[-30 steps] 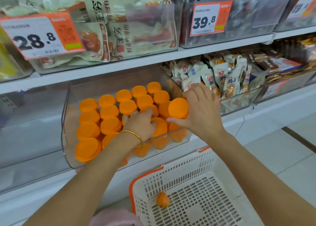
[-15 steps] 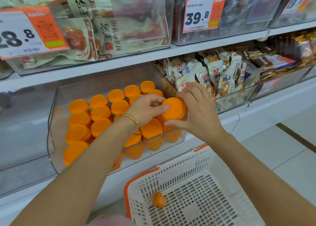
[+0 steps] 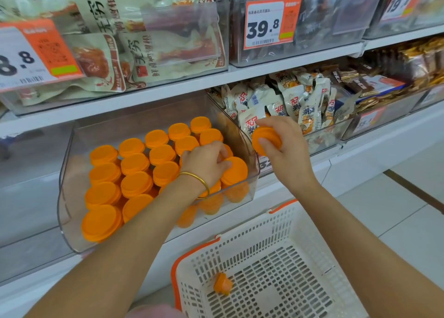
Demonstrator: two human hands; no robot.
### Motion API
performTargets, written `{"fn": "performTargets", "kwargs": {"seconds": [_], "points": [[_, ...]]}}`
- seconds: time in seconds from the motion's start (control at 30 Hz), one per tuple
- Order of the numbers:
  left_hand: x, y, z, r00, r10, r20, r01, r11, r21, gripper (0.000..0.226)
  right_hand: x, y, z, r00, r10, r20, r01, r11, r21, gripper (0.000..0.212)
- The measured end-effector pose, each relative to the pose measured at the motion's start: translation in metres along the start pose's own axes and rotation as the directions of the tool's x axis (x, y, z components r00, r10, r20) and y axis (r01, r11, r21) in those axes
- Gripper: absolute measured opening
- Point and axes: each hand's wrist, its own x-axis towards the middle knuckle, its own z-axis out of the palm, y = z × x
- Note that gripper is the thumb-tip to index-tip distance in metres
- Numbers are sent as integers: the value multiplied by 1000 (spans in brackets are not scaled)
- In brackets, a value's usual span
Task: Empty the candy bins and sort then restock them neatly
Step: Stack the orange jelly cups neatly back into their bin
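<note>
A clear plastic bin [image 3: 66, 192] on the lower shelf holds several orange-lidded jelly cups [image 3: 134, 163] standing in rows. My left hand [image 3: 204, 163], with a gold bangle at the wrist, reaches into the bin's right front corner, and its fingers curl round an orange cup [image 3: 236, 171] there. My right hand [image 3: 286, 154] holds another orange cup [image 3: 265, 137] lifted just outside the bin's right wall. One small orange cup [image 3: 223, 284] lies on its side in the white basket [image 3: 312, 224] below.
Right of the bin, another clear bin [image 3: 322, 139] holds white snack packets [image 3: 300, 101]. The shelf above carries bins of packaged food with price tags 39.8 [image 3: 269, 22] and 8.8 [image 3: 36, 53]. White tiled floor [image 3: 396, 209] lies to the right.
My right hand has lifted its orange cup up and to the right, out of the bin. My left hand let go of that cup and dropped onto another at the bin's front right corner.
</note>
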Motion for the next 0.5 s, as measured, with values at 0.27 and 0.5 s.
{"fn": "performTargets", "kwargs": {"seconds": [0.27,0.5], "points": [[-3,0,4,998,57,-4,-51,927,371,33,4,-22,1,985,174,6,-167,935,313,24],[-25,-28,-34,982,38,-187,13,964,265,25,8,-43,8,912,294,287,-404,771,492,56]]}}
